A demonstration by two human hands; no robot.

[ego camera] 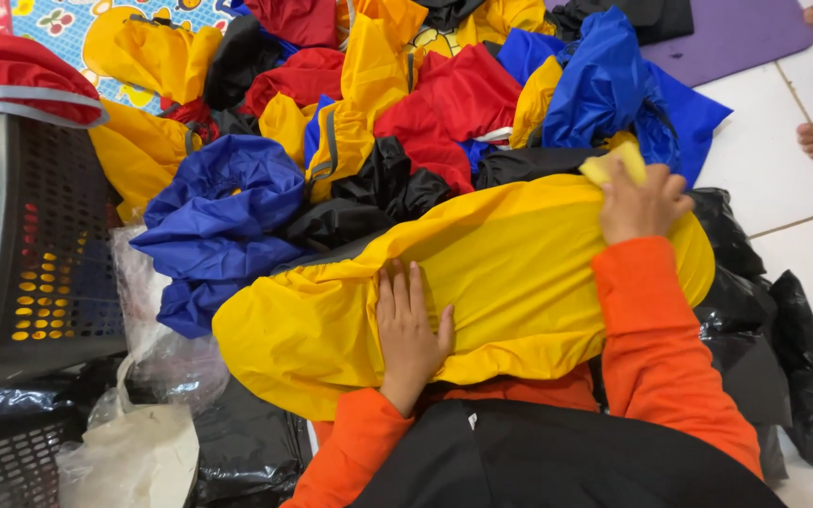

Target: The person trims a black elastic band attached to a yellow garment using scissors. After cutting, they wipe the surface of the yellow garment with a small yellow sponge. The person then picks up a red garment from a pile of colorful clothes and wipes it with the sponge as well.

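Yellow garment [519,254] lies under flat left hand [409,320]; right hand [640,202] pinches its edge.

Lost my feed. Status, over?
Left hand flat on yellow garment. Right hand gripping its edge. Garment pile crowds behind.

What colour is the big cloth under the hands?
Yellow cloth, clearest in the head view.

Under the flat left hand [410,325] the yellow raincoat [510,273] looked like thin, smooth synthetic cloth with a faint sheen, and the fold pinched by the right hand [640,202] was the same. Beyond the hands, the blue raincoat [223,212] shone glossier and crinkled. Left of the grip, the grey basket [49,254] was matt perforated plastic, beside a clear, shiny plastic bag [157,348].
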